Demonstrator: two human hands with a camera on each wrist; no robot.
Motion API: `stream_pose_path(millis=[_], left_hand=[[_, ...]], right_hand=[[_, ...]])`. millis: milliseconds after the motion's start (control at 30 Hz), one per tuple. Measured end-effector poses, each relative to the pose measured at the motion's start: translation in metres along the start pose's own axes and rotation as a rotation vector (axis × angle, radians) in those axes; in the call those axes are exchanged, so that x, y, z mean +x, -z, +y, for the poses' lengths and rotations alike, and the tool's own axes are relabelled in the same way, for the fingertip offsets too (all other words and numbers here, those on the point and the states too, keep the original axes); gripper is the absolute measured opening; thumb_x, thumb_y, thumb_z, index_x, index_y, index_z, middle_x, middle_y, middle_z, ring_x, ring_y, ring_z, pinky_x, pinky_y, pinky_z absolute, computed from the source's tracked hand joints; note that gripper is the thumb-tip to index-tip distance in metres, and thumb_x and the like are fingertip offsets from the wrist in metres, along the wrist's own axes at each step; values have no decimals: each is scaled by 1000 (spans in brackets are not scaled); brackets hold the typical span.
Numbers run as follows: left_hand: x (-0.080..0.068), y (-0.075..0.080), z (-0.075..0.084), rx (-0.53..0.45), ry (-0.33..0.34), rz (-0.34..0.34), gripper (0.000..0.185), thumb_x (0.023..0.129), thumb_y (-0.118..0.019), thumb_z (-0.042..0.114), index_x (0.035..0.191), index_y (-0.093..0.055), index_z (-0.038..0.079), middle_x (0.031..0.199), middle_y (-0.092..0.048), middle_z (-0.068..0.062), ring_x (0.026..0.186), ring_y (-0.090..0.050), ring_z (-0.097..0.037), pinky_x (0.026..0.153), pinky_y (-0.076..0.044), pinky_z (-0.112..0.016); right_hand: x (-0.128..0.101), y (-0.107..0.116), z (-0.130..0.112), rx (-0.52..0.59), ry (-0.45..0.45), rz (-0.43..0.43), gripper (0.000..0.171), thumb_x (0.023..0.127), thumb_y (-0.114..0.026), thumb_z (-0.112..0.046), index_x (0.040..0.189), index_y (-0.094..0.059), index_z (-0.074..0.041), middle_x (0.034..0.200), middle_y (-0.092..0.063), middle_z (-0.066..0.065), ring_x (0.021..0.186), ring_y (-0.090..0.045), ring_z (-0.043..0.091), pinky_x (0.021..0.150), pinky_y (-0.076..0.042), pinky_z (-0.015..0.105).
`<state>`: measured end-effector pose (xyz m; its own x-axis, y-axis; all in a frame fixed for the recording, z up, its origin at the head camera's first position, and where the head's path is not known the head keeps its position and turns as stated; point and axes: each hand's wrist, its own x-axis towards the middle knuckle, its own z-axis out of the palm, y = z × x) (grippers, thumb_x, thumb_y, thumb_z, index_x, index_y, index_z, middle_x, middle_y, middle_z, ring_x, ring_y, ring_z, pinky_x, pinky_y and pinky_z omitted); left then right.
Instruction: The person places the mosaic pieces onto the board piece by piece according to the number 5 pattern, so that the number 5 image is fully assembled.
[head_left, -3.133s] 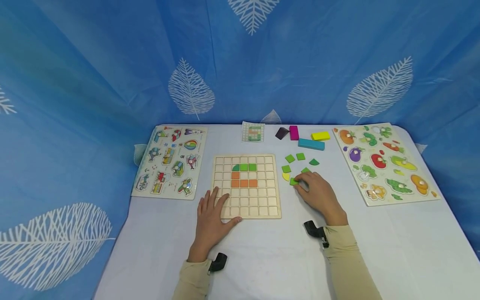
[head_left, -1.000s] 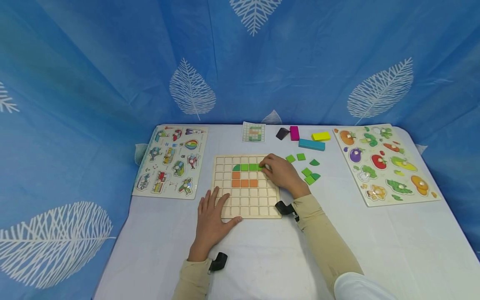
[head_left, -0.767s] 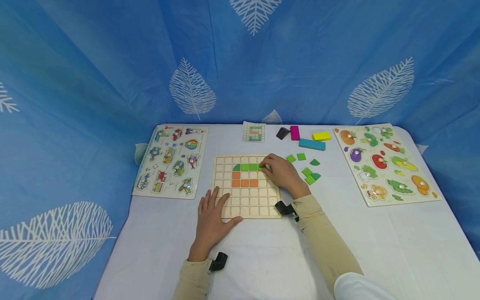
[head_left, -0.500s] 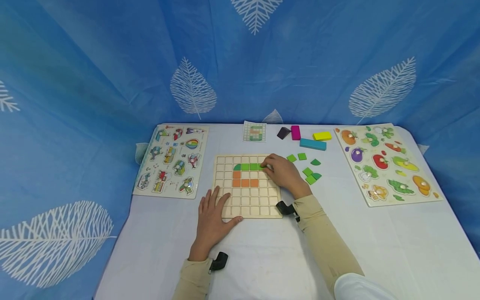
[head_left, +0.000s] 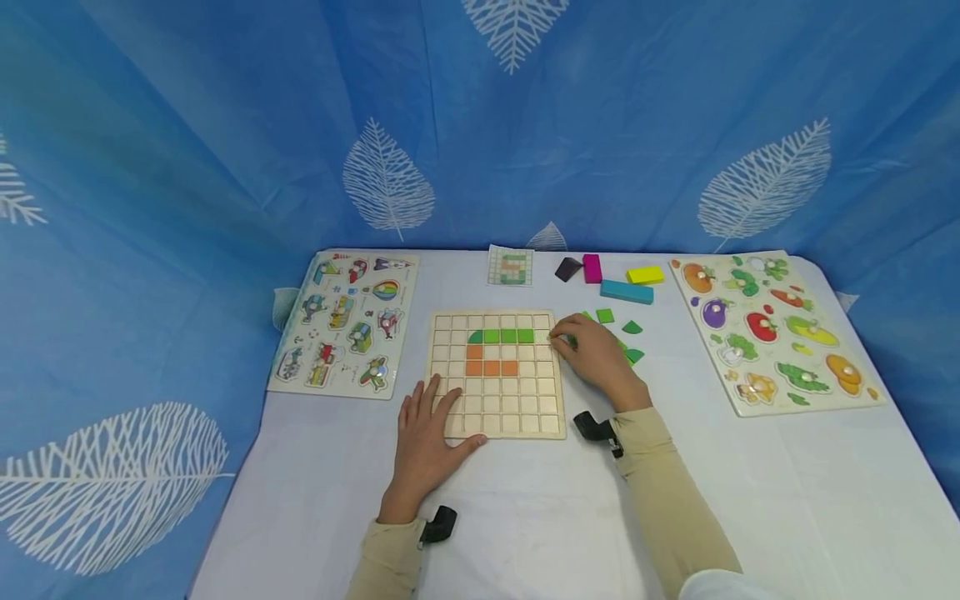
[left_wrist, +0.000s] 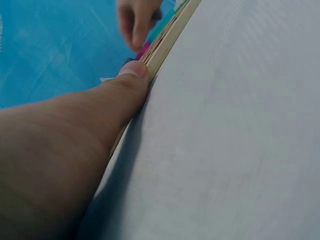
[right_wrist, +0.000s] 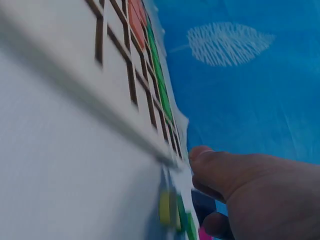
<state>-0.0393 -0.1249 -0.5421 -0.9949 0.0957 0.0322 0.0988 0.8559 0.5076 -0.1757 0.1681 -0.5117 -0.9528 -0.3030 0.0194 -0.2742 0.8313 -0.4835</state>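
Head view alone shows the left hand [head_left: 429, 433] flat on the grid board [head_left: 495, 421] — wrist views crop it.

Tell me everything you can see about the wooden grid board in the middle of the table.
The wooden grid board lies flat on the white table. It looks like pale wood, cut into square cells. One row holds four green tiles, the leftmost rounded; below sit four orange tiles. The left hand rests on its near left corner; the right hand is at its right edge.

Head view high, facing table, wrist views table-level, close, sharing grid board [head_left: 495, 375] edge.
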Motion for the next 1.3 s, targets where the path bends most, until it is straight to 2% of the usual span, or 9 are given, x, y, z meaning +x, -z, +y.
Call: stream_pose_path(millis=[100,267,467,733,833,933,1033,1200,1300], left_hand=[[-1,-1,1,-1,0,-5,85,81,-75,64,149,-51,20,169,-24,-12,158,-14,-40,125,-13,-62],[-1,2,4,-12,-9,-5,85,80,-75,64,149,-51,19,169,-25,-13,157,-15,-41,125,-13,-63],[1,2,3,-11,-14,1,86,81,-74,65,149,-50,19,170,-24,-13,158,-14,-40,125,-12,-63],[0,1,1,-5,-13,4,85,81,-74,65,149,-51,19,169,-24,-13,158,-14,-40,125,-13,-63],[0,1,0,-2,-13,3,85,81,-74,65,149,-50,19,170,-23,-12,158,-14,-40,125,-13,-62],[0,1,0,2,-13,1,85,81,-74,65,149,-50,20,170,-23,-12,158,-14,-40,125,-12,-62],[0,1,0,3,-14,1,86,81,-74,65,149,-50,19,170,-23,-12,158,-14,-40,125,-12,-62],[0,1,0,3,-14,1,86,81,-74,65,149,-50,19,170,-23,-12,158,-14,-40,125,-13,-62],[0,1,1,2,-6,-6,86,81,-73,65,149,-50,20,170,-23,-12,158,-14,-40,125,-12,-62]], right_hand=[[-18,3,16,34,-55,48,25,100,-67,-26,118,-74,-10,123,-68,12,120,-64,35,104,-50,53],[-38,6,24,-7,-88,57,29,96,-72,-30,117,-74,-10,120,-68,12,112,-66,34,98,-53,53],[-42,6,22,-62,-78,81,27,93,-76,-29,112,-76,-10,111,-70,10,105,-67,31,92,-55,50],[-48,6,16,-60,-53,40,16,97,-68,-10,108,-79,-11,113,-71,9,109,-65,31,94,-55,50],[-49,4,14,-54,-50,48,16,96,-71,-20,108,-77,-12,114,-70,8,110,-64,30,93,-56,49],[-48,1,12,-64,-66,51,29,92,-77,-35,109,-76,-12,113,-70,7,106,-66,29,91,-57,48],[-47,-2,10,-84,-76,41,34,89,-79,-40,108,-75,-13,109,-70,6,102,-67,27,88,-58,46],[-48,1,9,-97,-53,23,15,95,-72,-24,105,-74,-13,114,-71,6,107,-67,28,90,-57,47],[-50,5,9,-76,-65,21,15,96,-68,-17,108,-72,-11,121,-68,9,115,-64,31,94,-56,51]])
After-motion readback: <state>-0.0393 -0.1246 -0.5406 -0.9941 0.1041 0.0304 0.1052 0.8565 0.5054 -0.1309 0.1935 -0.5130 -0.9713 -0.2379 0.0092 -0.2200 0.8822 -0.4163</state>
